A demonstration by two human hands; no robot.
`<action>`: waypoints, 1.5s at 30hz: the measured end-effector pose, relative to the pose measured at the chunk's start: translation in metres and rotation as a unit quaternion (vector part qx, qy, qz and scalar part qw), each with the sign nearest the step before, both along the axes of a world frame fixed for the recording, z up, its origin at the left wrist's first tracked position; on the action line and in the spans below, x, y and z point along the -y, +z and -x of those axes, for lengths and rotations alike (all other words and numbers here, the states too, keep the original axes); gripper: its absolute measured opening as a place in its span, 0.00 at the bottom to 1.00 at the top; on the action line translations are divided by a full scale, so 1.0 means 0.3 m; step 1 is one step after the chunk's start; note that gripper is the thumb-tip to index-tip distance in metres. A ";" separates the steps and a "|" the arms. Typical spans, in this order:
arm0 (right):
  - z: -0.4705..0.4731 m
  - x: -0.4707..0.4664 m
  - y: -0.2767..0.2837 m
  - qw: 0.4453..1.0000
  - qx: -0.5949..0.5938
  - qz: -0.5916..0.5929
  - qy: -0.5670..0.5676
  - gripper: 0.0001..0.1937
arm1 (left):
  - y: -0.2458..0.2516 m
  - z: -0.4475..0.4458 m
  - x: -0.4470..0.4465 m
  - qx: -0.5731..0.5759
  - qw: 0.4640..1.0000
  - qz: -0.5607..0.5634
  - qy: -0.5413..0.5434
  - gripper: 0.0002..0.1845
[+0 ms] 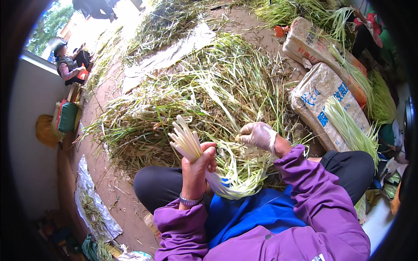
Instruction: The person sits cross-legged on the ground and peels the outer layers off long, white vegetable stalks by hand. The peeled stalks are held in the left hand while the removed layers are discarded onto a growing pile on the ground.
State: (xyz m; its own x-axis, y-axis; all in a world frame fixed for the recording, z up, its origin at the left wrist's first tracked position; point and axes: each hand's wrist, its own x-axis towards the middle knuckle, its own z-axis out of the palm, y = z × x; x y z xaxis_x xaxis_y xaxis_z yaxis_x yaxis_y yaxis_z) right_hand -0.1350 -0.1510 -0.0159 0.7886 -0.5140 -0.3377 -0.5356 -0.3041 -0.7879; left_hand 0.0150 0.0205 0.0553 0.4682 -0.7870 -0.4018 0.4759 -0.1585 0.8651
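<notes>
My left hand (pixel 199 166), bare and with a metal-banded watch or bracelet at the wrist, grips a bundle of pale leafy stalks (pixel 186 138). Their white cut-looking ends point up and away from me, while the yellow-green leaves (pixel 241 191) curve down over my lap. To the right, my right hand (pixel 258 137) wears a thin whitish glove. Its fingers are pinched at the lower end of a pale stalk (pixel 230 117) that lies across the heap of green and dry stalks (pixel 183 101) before my knees. The fingertips are partly hidden.
Two printed sacks (pixel 329 104) (pixel 318 45) lie on the right, with sorted pale stalks (pixel 351 125) on the nearer one. A blue cloth (pixel 251 215) covers my lap. Another person (pixel 70 63) sits far left by the wall (pixel 39 137). White sheeting (pixel 94 208) lies on the brown floor.
</notes>
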 end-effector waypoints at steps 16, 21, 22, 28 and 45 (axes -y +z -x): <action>0.013 -0.227 0.223 0.973 0.194 -0.127 0.014 0.15 | -0.019 0.024 -0.033 -0.064 0.995 0.074 -0.007 0.12; 0.011 -0.249 0.214 0.975 0.164 -0.147 -0.022 0.11 | -0.012 0.023 -0.042 -0.088 0.991 0.101 0.018 0.12; 0.009 -0.254 0.214 0.963 0.144 -0.220 -0.061 0.10 | -0.014 0.024 -0.041 -0.077 0.992 0.092 0.027 0.12; -0.001 -0.259 0.222 0.962 0.207 -0.168 -0.054 0.11 | -0.023 0.038 -0.033 -0.061 0.995 0.078 0.018 0.09; -0.029 -0.239 0.185 0.941 0.236 -0.202 -0.136 0.11 | -0.059 0.059 -0.013 0.036 0.997 0.063 0.015 0.07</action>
State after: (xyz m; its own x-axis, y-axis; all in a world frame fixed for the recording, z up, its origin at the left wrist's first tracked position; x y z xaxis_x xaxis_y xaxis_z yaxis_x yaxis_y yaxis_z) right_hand -0.1262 -0.0794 0.0396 0.7575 -0.6235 -0.1938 -0.1118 0.1686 -0.9793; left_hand -0.0026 0.0243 0.0376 0.5168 -0.8139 -0.2654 0.4144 -0.0335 0.9095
